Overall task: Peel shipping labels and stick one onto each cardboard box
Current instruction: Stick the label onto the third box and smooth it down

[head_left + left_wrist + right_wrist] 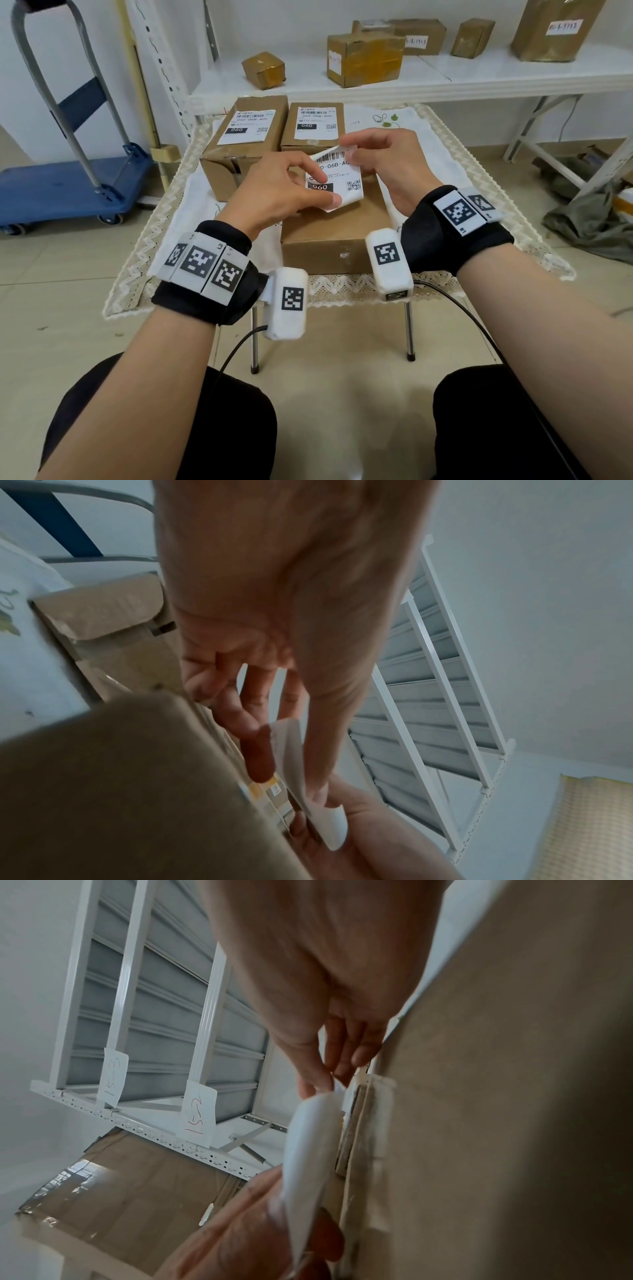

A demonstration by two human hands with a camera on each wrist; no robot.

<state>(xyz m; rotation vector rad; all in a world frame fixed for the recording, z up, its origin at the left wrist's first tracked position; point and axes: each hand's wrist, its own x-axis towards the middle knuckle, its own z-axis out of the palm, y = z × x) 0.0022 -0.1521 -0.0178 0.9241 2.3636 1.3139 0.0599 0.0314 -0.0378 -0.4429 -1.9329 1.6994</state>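
Observation:
A white shipping label (pixel 339 180) with a barcode, a black "060" block and a QR code is held in the air over a plain cardboard box (pixel 329 236) at the table's front. My left hand (pixel 291 185) pinches its lower left edge. My right hand (pixel 373 150) pinches its curled top right corner. The wrist views show the label (pixel 291 764) (pixel 308 1150) edge-on between both hands' fingers. Behind stand two labelled cardboard boxes, the left one (pixel 239 144) and the right one (pixel 313 126).
The boxes sit on a small table with a white lace-edged cloth (pixel 171 222). A white shelf (pixel 411 78) behind holds several taped parcels. A blue platform trolley (pixel 68 185) stands to the left. A grey-green cloth heap (pixel 589 212) lies on the floor at right.

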